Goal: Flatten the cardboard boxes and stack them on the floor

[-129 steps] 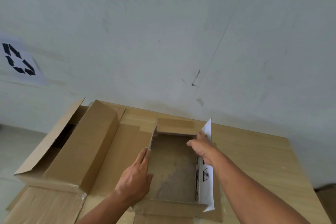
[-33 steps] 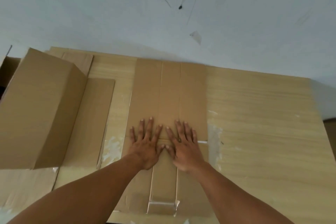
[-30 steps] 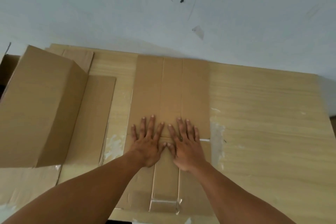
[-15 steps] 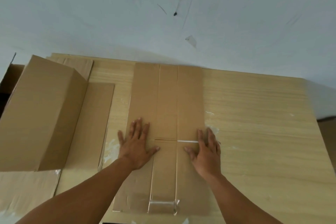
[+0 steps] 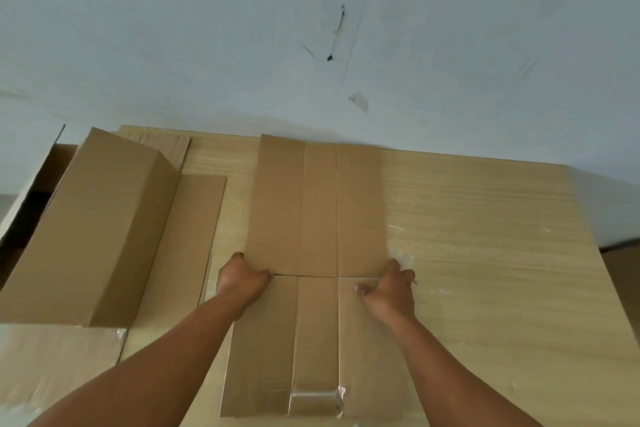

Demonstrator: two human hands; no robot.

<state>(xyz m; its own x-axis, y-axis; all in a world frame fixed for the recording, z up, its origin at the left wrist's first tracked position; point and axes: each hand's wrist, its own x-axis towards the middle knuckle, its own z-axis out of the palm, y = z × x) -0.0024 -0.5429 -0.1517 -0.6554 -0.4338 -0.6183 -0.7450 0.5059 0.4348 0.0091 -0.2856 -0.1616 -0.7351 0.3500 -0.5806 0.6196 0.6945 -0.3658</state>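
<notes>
A flattened brown cardboard box (image 5: pixel 317 204) lies lengthwise on the wooden table (image 5: pixel 485 236), with clear tape at its near end. My left hand (image 5: pixel 240 279) grips its left edge at the middle fold, fingers curled under the edge. My right hand (image 5: pixel 389 288) grips its right edge at the same fold, thumb on top. A still-assembled cardboard box (image 5: pixel 90 229) lies on its side at the left, its open end facing left.
A flat cardboard sheet (image 5: pixel 183 239) lies under and beside the assembled box, and more flat cardboard (image 5: pixel 52 364) covers the near left corner. A white wall (image 5: pixel 311 28) runs right behind the table. The table's right edge drops off at far right.
Both hands slid apart from the middle of the flattened box to its left and right edges, and their flat fingers have curled around those edges.
</notes>
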